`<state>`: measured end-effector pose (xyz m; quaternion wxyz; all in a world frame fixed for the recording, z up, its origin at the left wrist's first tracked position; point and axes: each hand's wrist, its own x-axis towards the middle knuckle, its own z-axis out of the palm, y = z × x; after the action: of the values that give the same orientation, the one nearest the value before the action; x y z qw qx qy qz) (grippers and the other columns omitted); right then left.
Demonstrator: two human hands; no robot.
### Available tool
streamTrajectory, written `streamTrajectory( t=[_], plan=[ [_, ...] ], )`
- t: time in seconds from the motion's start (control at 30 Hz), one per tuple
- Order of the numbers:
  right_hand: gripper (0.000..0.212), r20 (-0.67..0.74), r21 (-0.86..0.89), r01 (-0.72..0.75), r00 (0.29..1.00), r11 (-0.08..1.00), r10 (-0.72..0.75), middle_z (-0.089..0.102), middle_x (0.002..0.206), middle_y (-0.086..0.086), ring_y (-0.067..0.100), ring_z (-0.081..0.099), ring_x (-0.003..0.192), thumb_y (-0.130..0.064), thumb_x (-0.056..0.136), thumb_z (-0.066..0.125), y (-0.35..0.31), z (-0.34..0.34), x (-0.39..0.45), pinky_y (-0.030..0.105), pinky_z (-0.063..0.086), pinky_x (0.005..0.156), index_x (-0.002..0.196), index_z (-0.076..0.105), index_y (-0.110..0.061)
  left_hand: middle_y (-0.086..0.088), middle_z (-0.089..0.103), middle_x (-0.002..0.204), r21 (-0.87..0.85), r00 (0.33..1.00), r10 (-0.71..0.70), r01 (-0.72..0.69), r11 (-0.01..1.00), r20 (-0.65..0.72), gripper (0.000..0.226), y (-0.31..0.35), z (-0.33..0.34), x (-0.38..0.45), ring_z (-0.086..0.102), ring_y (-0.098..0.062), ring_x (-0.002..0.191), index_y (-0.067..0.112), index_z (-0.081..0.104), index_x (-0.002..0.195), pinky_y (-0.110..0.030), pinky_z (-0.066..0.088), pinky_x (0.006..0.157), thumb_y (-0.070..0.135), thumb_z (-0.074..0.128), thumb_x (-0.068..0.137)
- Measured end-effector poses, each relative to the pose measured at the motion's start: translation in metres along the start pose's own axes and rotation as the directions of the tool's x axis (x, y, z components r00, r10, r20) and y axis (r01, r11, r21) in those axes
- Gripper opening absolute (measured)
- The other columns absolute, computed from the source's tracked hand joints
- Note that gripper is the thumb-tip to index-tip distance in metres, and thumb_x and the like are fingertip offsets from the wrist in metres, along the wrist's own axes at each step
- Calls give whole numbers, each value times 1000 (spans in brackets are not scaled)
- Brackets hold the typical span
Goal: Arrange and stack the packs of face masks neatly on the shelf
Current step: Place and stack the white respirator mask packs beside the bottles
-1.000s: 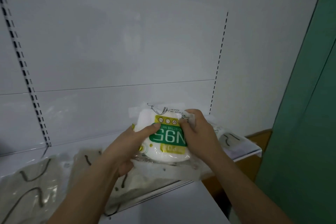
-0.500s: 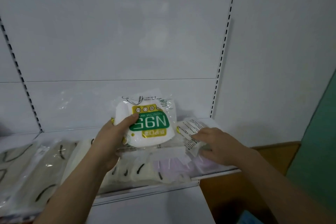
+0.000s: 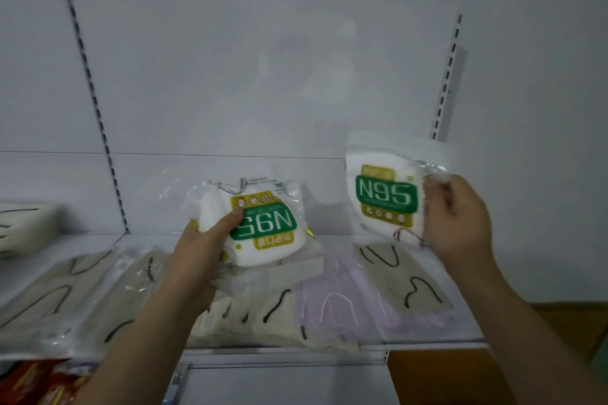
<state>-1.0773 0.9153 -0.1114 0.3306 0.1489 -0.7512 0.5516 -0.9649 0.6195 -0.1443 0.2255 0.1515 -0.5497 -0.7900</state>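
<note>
My left hand [image 3: 204,251] grips a clear pack of white N95 masks [image 3: 263,223] with a green and yellow label, held upside down above the middle of the white shelf [image 3: 427,347]. My right hand [image 3: 457,217] pinches a second N95 pack [image 3: 383,194] by its right edge, label upright, lifted above the shelf's right end. Beneath them lie flat packs: a lilac mask pack [image 3: 342,302], a beige pack with black ear loops [image 3: 404,276] and cream packs [image 3: 263,322].
More beige packs [image 3: 65,296] cover the shelf's left part, and a cream stack [image 3: 23,223] sits at the far left. Slotted uprights [image 3: 98,115] flank the white back panel. Red packaging [image 3: 36,381] shows on a lower level. A wooden surface [image 3: 460,378] lies lower right.
My right hand has picked up a second N95 pack from the shelf's right end and raised it. The left hand keeps its pack. The view has shifted left and down.
</note>
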Motion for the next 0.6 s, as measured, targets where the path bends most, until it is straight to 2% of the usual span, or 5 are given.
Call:
streamTrajectory(
  t=[0.13,0.23,0.33,0.43,0.6],
  plan=[
    [21,132,471,-337,941,816,312,75,86,10,28,71,79,-18,99,56,-47,19,-23,47,58,77,88,70,-8,-14,76,110,47,999,33,-35,998,39,78,8,-6,-13,74,-37,97,16,58,130,-60,56,88,41,92,64],
    [21,414,410,-524,836,746,360,77,84,9,26,74,77,-12,98,56,-80,48,-56,40,58,74,91,76,-10,-16,75,111,97,993,65,-74,992,94,71,15,-16,-29,73,-39,99,18,60,127,-66,54,89,46,86,68],
    [32,428,116,-339,865,934,261,71,72,10,9,60,59,-25,101,53,-95,84,-91,24,45,55,80,70,-7,-9,75,113,102,997,51,-57,993,61,74,22,-38,-49,74,-34,99,29,60,126,-59,59,82,71,76,68],
    [39,443,16,-195,881,981,168,61,63,4,8,51,55,-30,102,49,-114,116,-122,27,39,52,70,59,-9,-3,71,124,101,999,35,-31,994,-32,115,33,-77,-67,71,-31,106,38,52,136,-47,60,73,99,62,39],
    [31,547,1,-70,835,998,58,60,83,-2,10,57,77,-24,103,44,-171,170,-177,27,43,65,74,55,-19,-4,77,107,83,992,122,-125,989,42,72,65,-157,-112,76,-22,93,25,46,133,-34,62,70,37,79,70]
  ],
)
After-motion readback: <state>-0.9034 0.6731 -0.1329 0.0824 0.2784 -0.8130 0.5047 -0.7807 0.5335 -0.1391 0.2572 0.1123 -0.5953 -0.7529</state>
